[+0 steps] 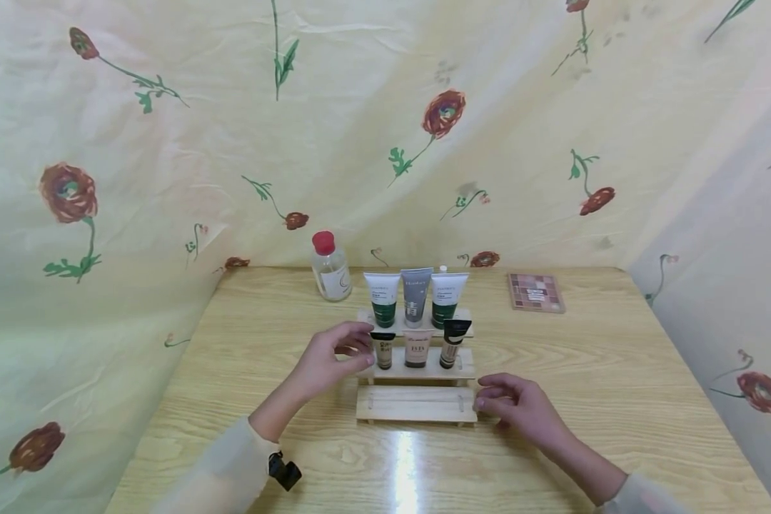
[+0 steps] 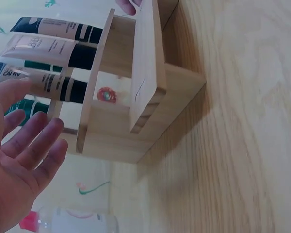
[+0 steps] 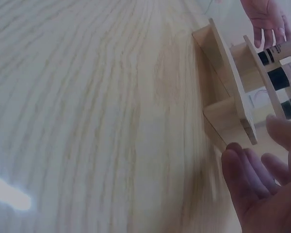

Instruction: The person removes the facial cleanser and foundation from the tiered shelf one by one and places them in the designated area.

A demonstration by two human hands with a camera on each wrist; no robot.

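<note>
The space behind and beside a stepped, three-tiered rack of pale wood is filled by a cream cloth printed with red flowers. The rack is supported by a wood-grained tabletop, on which a white glare is cast in front of it.

The left hand is held at the rack's left end, its fingers spread beside a beige, black-ended tube; whether that tube is touched cannot be told. The right hand is held just beside the rack's lowest tier at the right, its fingers loosely bent; nothing is gripped by either hand.

A clear, red-capped bottle is set behind the rack to the left, and a flat, pinkish-brown checkered palette behind it to the right. On the rack's top tier, a grey tube is flanked by two white-and-green tubes. On its middle tier, a pale pink tube is placed between the beige tube and a leaning, black-topped tube.
</note>
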